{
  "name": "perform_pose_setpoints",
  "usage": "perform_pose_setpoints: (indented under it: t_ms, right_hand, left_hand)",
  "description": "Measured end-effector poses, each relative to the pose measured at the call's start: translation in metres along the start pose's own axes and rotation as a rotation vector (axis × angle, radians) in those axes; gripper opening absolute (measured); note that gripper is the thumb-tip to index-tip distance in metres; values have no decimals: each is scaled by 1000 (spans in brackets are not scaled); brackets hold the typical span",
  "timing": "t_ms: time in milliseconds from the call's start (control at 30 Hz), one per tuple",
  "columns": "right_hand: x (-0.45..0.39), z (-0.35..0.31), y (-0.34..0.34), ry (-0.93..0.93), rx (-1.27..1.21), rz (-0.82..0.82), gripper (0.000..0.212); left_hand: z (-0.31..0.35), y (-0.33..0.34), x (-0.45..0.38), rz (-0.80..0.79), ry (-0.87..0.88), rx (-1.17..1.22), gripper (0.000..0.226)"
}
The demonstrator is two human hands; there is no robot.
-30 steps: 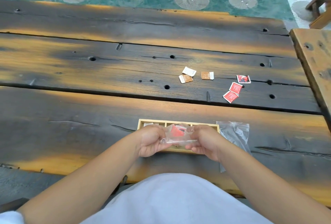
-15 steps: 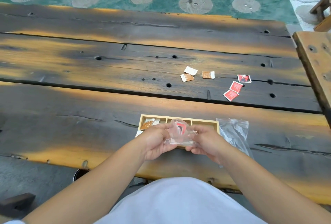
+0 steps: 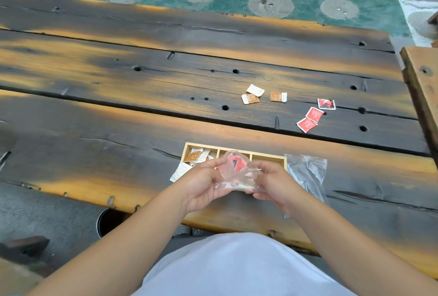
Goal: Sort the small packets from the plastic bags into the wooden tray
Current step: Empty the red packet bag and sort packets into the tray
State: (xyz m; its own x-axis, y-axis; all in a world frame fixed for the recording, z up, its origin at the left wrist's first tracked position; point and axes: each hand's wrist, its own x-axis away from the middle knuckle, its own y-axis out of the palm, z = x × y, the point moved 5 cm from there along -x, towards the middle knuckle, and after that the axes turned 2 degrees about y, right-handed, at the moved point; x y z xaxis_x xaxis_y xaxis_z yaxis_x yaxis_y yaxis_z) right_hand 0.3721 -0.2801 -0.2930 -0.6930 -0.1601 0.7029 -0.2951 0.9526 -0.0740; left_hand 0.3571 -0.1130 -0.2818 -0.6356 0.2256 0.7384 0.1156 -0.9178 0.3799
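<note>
Clear plastic, crumpled and holding red packets, is what both hands grip: a small bag (image 3: 233,172) held just over the wooden tray (image 3: 269,159), above its middle compartment. The left hand (image 3: 204,183) pinches the bag's left side between thumb and curled fingers, and the right hand (image 3: 269,183) pinches its right side the same way, so each hand is closed on the bag. The tray is the landmark: it lies flat on the dark, scorched wooden table (image 3: 118,134), near the table's front edge, and has three compartments in a row. Its left compartment holds orange-and-white packets (image 3: 198,155), and one white packet (image 3: 180,172) lies half over the tray's left front corner. Its right compartment looks bare where it shows. Just right of the tray a second clear bag (image 3: 307,172) lies flat on the table, partly under the right forearm. Beyond the tray, well apart from it, three orange-and-white packets (image 3: 263,95) lie in a loose group, and farther right of them three red packets (image 3: 314,114) lie scattered. A white garment (image 3: 237,269) fills the bottom of the view.
</note>
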Motion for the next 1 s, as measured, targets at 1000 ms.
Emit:
perform_pose_setpoints:
  t_ms: [1000]
  right_hand:
    - [43,32,-54,-150,-97,-148,57]
  left_hand:
    - [-42,60,-37,-147,-40,104,44]
